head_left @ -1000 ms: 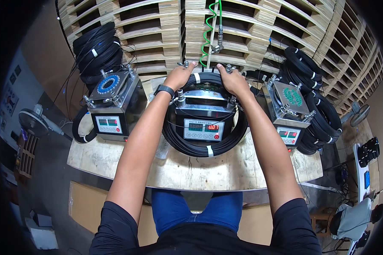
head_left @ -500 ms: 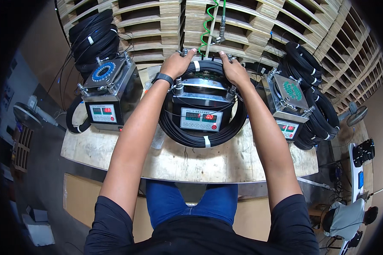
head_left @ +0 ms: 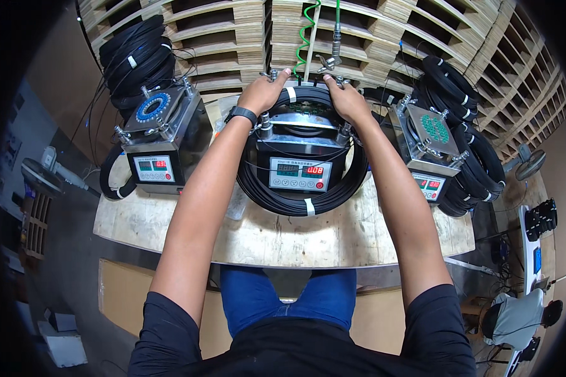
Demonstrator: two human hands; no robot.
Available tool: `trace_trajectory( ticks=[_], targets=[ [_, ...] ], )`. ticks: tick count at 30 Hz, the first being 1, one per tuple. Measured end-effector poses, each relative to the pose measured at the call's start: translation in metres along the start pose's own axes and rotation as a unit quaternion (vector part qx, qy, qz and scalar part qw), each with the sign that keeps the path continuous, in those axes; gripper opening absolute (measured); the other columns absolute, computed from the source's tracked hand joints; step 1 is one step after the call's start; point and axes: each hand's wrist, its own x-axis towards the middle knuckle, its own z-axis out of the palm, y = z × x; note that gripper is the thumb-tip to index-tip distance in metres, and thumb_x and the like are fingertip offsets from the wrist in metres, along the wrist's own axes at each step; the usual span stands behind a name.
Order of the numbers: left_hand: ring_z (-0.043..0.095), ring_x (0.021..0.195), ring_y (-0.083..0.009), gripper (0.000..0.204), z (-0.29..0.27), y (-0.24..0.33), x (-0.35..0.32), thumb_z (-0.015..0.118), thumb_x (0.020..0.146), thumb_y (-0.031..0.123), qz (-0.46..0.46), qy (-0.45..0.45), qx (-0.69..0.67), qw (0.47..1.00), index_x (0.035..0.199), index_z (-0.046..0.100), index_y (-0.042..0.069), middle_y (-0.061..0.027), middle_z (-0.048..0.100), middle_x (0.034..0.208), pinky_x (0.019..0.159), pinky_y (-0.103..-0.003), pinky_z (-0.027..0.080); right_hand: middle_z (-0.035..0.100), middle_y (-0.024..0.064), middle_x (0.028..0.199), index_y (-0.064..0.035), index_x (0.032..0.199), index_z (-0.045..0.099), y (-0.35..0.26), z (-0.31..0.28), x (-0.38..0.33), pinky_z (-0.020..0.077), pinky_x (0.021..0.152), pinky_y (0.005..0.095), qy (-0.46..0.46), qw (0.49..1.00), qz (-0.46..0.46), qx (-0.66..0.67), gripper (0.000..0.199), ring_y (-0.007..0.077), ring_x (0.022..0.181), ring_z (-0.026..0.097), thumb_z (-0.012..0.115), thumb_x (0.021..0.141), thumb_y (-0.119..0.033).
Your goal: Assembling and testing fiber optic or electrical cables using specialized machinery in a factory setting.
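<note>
A metal box machine (head_left: 300, 164) with a small red display stands in the middle of the wooden workbench (head_left: 283, 235). A large black cable coil (head_left: 283, 200) with white ties is looped around it. My left hand (head_left: 264, 91) rests on the far left top of the machine, fingers curled over the coil's back edge. My right hand (head_left: 344, 99) grips the coil at the far right top. A black watch (head_left: 241, 115) is on my left wrist. Whether the fingers close fully around the cable is hidden.
A second machine (head_left: 160, 141) with a blue ring on top stands at the left, a third one (head_left: 431, 147) with a green top at the right. Black coils (head_left: 135, 60) (head_left: 475, 151) lie behind both. Stacked wooden pallets (head_left: 220, 25) rise behind. A green coiled hose (head_left: 305, 31) hangs down. Another person (head_left: 516, 317) sits at the lower right.
Both hands have stayed on the far side of the middle coil. The view has tilted slightly, so the bench sits lower in the picture.
</note>
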Motion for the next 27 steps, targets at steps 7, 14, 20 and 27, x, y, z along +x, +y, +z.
trace_trajectory(
  ticks=[7,14,20,27],
  targets=[
    [0.062,0.118,-0.044,0.101,0.0,-0.001,-0.005,0.043,0.09,0.08,-0.018,0.054,0.002,0.998,0.117,0.066,-0.015,-0.0363,0.065,0.118,0.104,-0.043,0.045,0.058,0.0337,0.134,0.005,0.135,0.058,-0.002,0.003,-0.002,0.0401,0.111,0.0437,0.011,1.0,-0.003,0.024,0.097,0.0432,0.13,0.055,0.041,0.089,-0.079],
    [0.062,0.117,-0.0444,0.102,-0.002,-0.007,0.004,0.044,0.089,0.081,0.007,-0.001,-0.035,0.999,0.116,0.066,-0.015,-0.0378,0.064,0.117,0.104,-0.043,0.045,0.058,0.0338,0.133,0.0068,0.134,0.058,0.0,0.004,0.002,0.0404,0.111,0.0437,0.01,1.0,-0.007,0.02,0.098,0.0432,0.129,0.055,0.041,0.089,-0.079],
    [0.061,0.118,-0.0476,0.105,-0.006,-0.002,0.001,0.038,0.089,0.081,-0.005,-0.013,-0.004,1.0,0.114,0.066,-0.017,-0.0393,0.063,0.116,0.104,-0.047,0.046,0.056,0.035,0.134,0.0104,0.134,0.056,0.0,0.005,0.007,0.0397,0.111,0.0435,0.002,1.0,0.001,0.004,0.103,0.0444,0.13,0.054,0.041,0.088,-0.08],
    [0.062,0.115,-0.0482,0.1,-0.007,0.001,-0.006,0.047,0.087,0.078,-0.009,0.045,0.004,0.999,0.117,0.064,-0.016,-0.0395,0.064,0.114,0.101,-0.048,0.048,0.057,0.0324,0.135,0.0062,0.14,0.052,0.007,0.007,0.013,0.0407,0.11,0.0447,-0.016,0.998,-0.04,0.05,0.096,0.0418,0.13,0.055,0.05,0.086,-0.074]
  ],
)
